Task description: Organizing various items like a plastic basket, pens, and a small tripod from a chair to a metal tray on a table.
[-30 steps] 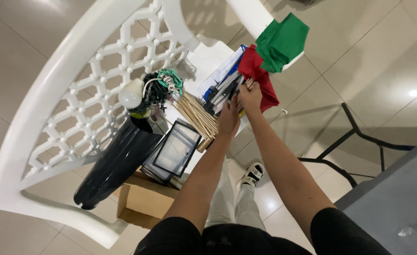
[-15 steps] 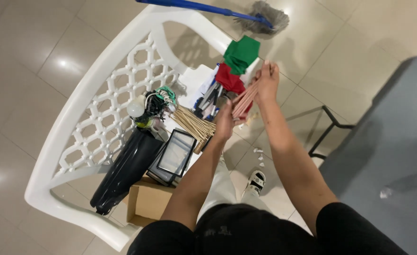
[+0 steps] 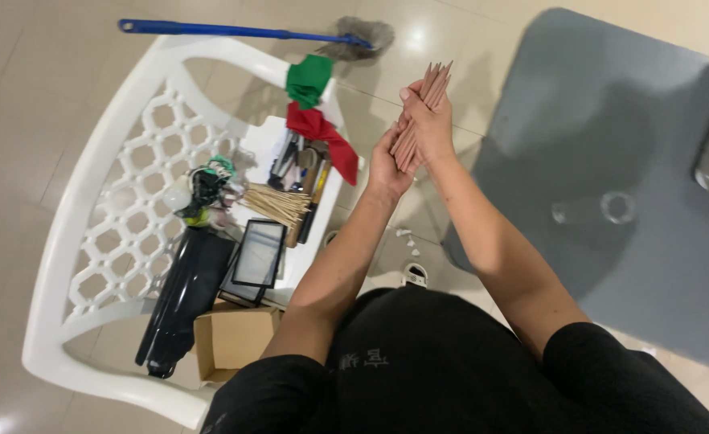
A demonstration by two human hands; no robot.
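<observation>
2 hands | left hand (image 3: 387, 161), right hand (image 3: 428, 120) clasping pencil bundle (image 3: 419, 112) between them

An open brown cardboard box (image 3: 234, 341) sits at the front edge of the white chair's seat (image 3: 270, 141), just beside a long black wrapped bundle (image 3: 182, 297). Against the box's far side lie flat black-framed panels (image 3: 256, 257) with pale grey glassy faces, stacked and slightly tilted. No signs or readable labels show.
</observation>
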